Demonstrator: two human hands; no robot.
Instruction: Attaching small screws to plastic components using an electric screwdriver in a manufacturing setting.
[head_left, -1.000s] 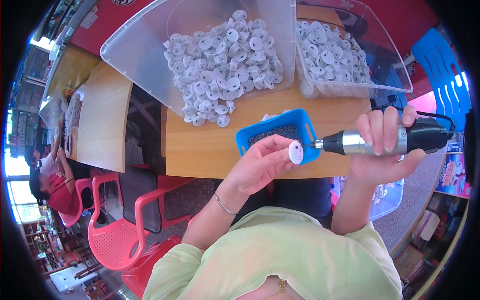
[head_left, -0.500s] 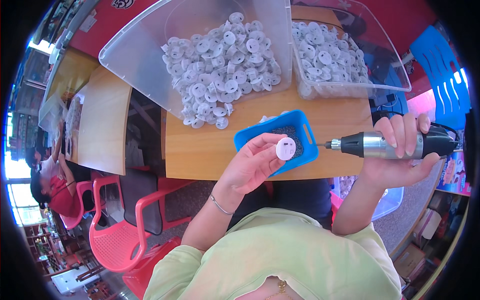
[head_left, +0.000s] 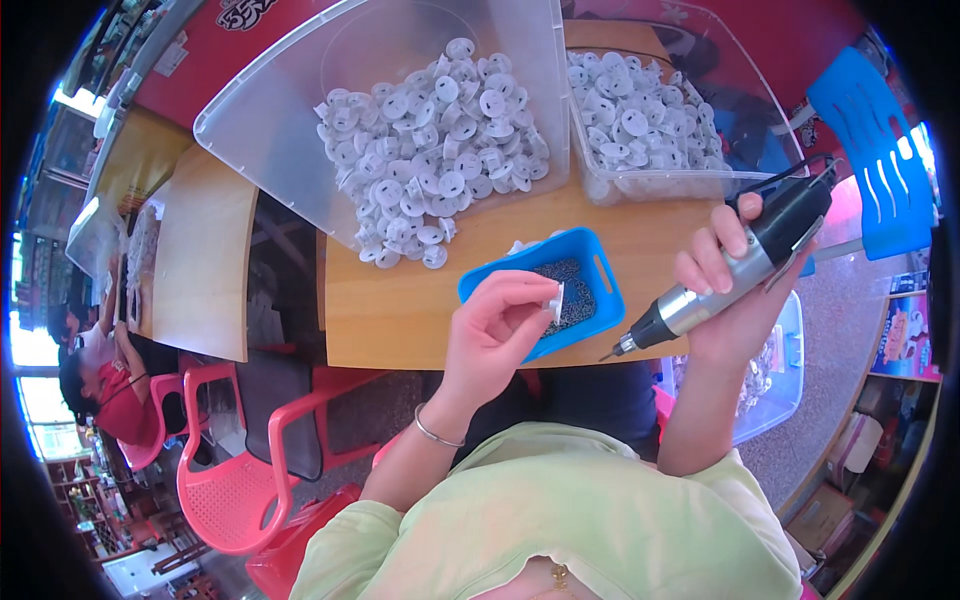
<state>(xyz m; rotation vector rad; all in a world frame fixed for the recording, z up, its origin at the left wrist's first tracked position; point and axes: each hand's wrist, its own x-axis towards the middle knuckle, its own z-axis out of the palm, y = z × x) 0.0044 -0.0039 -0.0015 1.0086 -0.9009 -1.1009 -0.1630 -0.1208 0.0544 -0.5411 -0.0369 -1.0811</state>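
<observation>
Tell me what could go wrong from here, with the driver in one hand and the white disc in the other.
The blue tray of small dark screws sits near the table edge, right under the left hand; a knock might tip it off. The white disc is pinched only at the fingertips, so it could slip. The driver tip points toward that hand and might jab it.

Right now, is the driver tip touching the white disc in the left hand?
Apart. The head view shows the electric screwdriver's tip low and right of the white disc pinched in the left hand, with blue tray and table showing between. The right hand holds the tool.
</observation>
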